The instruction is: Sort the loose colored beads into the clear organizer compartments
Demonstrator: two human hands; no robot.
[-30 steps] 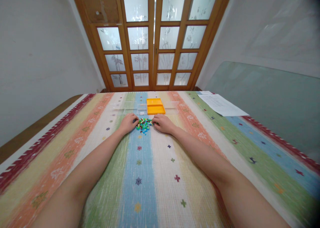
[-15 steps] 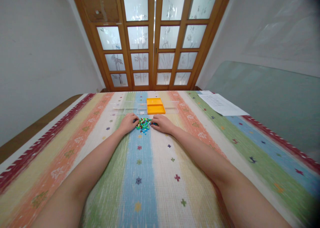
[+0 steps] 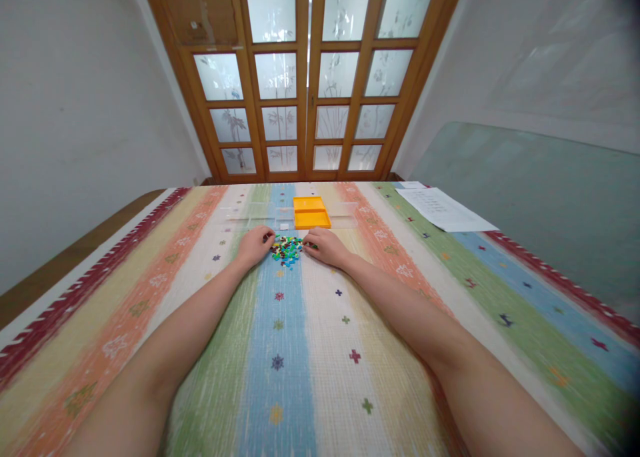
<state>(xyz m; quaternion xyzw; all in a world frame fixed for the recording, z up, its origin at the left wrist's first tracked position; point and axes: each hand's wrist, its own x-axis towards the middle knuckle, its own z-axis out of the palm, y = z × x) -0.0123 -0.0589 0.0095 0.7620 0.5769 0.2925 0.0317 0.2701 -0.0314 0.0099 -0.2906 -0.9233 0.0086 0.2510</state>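
Observation:
A small heap of tiny coloured pieces [image 3: 287, 251], in green, blue, yellow, white and dark brown, lies on the blue stripe of the cloth. My left hand [image 3: 256, 245] rests at the heap's left edge with fingers curled and thumb close to them. On the opposite edge, my right hand [image 3: 325, 247] has its fingers bent together in a pinch. Anything between either hand's fingertips is too small to make out. Just beyond the heap stands an open yellow box [image 3: 313, 220], its lid folded back.
Clear plastic compartment trays [image 3: 250, 218] lie on both sides of the yellow box. Printed paper sheets [image 3: 445, 209] lie at the back right of the striped tablecloth [image 3: 280, 390]. Behind the table are wood-framed glass doors [image 3: 307, 97].
My left hand has drawn slightly left, away from the heap. The right hand's fingers have shifted a little at the heap's edge, and the pieces near both hands lie slightly differently.

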